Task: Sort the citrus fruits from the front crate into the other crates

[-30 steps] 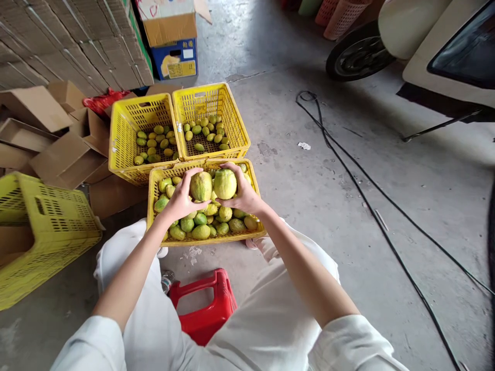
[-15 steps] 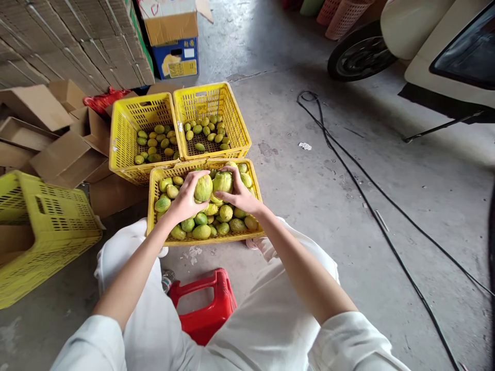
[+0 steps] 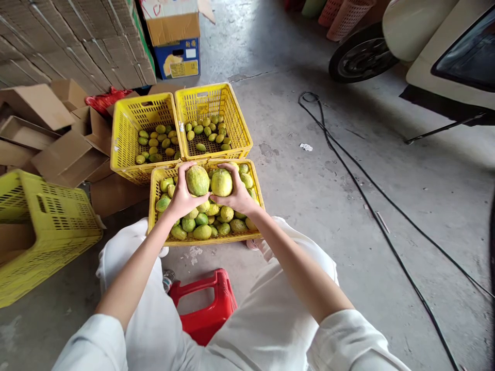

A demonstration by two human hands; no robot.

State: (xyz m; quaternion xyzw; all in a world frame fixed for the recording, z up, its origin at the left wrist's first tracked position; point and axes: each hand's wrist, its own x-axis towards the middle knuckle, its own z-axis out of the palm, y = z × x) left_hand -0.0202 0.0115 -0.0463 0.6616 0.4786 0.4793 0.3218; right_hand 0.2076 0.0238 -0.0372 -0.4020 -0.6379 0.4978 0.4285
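My left hand (image 3: 184,199) is wrapped round a yellow-green fruit (image 3: 197,181), roundish with faint ridges; I cannot tell its exact kind. Beside it, a paler yellow-green fruit (image 3: 221,182) sits in the curled fingers of my right hand (image 3: 240,199). Both fruits are held above the front yellow crate (image 3: 207,240), close together at the crate's middle, with my thumbs nearly meeting below them. More green and yellow fruit (image 3: 202,232) of like shape fills that crate. My hands and the held fruits hide part of its contents.
Behind stand a left yellow crate (image 3: 124,134) and a right yellow crate (image 3: 242,118), each with some smaller fruit. Flattened cartons (image 3: 69,154) and another yellow crate (image 3: 65,211) lie to the left. A red stool (image 3: 222,293) is between my legs. Black cable (image 3: 359,188) crosses the floor near a scooter (image 3: 433,51).
Both held fruits have been turned in my hands and now show rounder faces. My left hand has shifted slightly left, its fingers reaching higher round its fruit. The crates stay put.
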